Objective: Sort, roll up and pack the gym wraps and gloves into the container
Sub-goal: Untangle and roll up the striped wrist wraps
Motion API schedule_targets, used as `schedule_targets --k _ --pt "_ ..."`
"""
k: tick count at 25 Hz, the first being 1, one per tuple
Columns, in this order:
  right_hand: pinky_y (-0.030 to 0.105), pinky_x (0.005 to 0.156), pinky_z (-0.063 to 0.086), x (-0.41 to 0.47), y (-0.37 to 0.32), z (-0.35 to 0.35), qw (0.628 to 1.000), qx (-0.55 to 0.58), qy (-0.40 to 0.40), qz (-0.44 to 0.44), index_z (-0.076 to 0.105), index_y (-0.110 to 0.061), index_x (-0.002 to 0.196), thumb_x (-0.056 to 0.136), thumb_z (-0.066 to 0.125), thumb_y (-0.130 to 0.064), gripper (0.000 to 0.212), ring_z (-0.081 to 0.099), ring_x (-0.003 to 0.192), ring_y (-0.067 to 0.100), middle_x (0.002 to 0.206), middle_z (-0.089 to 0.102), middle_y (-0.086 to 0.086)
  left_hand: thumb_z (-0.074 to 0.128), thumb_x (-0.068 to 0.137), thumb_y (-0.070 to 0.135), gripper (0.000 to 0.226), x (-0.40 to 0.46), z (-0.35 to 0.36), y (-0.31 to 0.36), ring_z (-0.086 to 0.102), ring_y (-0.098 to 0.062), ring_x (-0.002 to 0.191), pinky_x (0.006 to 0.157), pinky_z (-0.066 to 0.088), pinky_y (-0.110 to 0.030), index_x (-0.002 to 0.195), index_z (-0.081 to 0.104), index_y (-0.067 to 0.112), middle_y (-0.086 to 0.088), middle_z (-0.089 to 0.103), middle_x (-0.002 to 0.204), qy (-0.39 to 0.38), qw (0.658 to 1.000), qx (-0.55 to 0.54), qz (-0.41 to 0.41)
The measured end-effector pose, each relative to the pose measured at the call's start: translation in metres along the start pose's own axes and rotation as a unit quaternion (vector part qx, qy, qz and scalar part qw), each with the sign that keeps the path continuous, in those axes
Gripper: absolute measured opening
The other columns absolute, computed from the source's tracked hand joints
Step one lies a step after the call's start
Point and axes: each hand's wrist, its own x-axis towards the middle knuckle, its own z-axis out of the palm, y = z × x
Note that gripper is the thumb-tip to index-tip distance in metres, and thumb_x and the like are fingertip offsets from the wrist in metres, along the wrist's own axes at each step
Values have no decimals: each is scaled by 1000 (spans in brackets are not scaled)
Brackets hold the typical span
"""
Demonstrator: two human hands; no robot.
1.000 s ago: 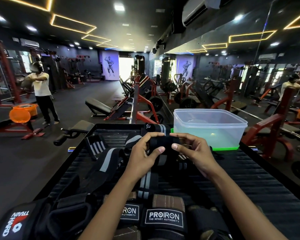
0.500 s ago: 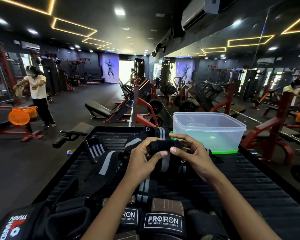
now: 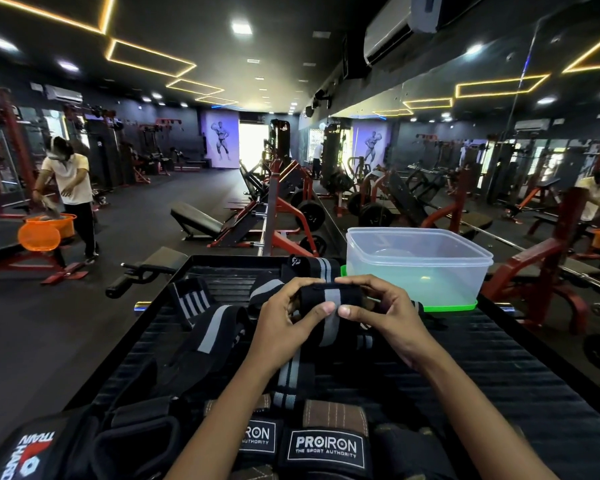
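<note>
A black wrist wrap with a grey stripe (image 3: 331, 299) is partly rolled, and both hands hold the roll. My left hand (image 3: 284, 317) grips its left end, my right hand (image 3: 385, 311) its right end, thumbs meeting on the stripe. The wrap's loose tail (image 3: 290, 372) hangs down toward me. The clear plastic container (image 3: 420, 268) stands on a green lid just behind my right hand, with nothing visible inside. More striped wraps (image 3: 208, 327) lie to the left. Gloves marked PROIRON (image 3: 326, 445) lie at the near edge.
All of this lies on a black ribbed tray-like table (image 3: 499, 375) with a raised rim. A black TRAIN HARD strap (image 3: 28, 452) sits at the near left corner. Gym machines and benches fill the room behind, and a person (image 3: 70, 188) stands far left by orange baskets.
My hands have turned the roll a little further, so the grey stripe now faces me. The roll sits slightly lower and nearer the container.
</note>
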Motion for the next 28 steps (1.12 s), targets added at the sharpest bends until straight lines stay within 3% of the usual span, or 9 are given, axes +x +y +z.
schedule_targets --k 3,7,11,14,17,19,23,28 --pt "42 94 51 0 3 -1 1000 16 15 7 70 -17 113 75 80 -17 39 66 110 25 114 71 8 77 77 20 43 1 -2 1 66 -11 107 94 52 -34 117 62 22 9 70 111 -19 1000 -18 1" --pt "43 96 52 0 1 2 1000 27 -11 3 67 -14 118 73 78 -8 47 65 112 27 119 68 7 77 79 11 41 1 -2 0 67 -11 104 91 54 -33 117 62 19 8 71 109 -15 999 -38 0" --pt "44 95 52 0 0 -1 999 32 7 21 69 -12 115 74 77 -12 42 65 111 27 115 70 8 77 78 7 51 1 -3 1 61 -5 113 93 48 -19 123 59 23 15 64 120 -52 998 -26 9" --pt "41 96 52 -1 0 0 999 24 -12 22 67 -15 120 75 77 -12 46 63 115 25 119 68 7 79 74 22 42 2 -5 0 63 -6 108 90 50 -23 113 63 21 13 67 112 -36 999 -16 16" --pt "46 95 53 -1 -1 -1 1000 22 -13 10 67 -12 117 72 79 -7 47 65 110 29 117 68 7 77 72 36 48 1 -3 1 62 -5 110 95 50 -27 116 63 23 13 67 113 -29 999 -6 14" --pt "48 94 53 0 0 -2 1000 10 4 9 69 -11 113 72 79 -10 43 66 106 32 112 71 8 78 74 28 50 1 -4 1 62 -6 111 96 49 -25 120 61 23 13 67 114 -46 999 -10 7" --pt "36 91 54 -2 -1 2 999 26 -4 19 66 -11 119 73 77 -9 47 66 108 24 113 71 8 80 75 17 42 2 -6 -2 67 -11 102 89 52 -28 113 62 18 7 70 106 -32 999 -18 -1" --pt "40 87 54 0 -1 0 1000 18 12 15 67 -11 114 72 80 -12 44 68 102 25 108 72 8 79 77 13 49 1 -4 1 64 -6 107 92 50 -24 121 59 18 15 68 111 -37 999 -21 -4"
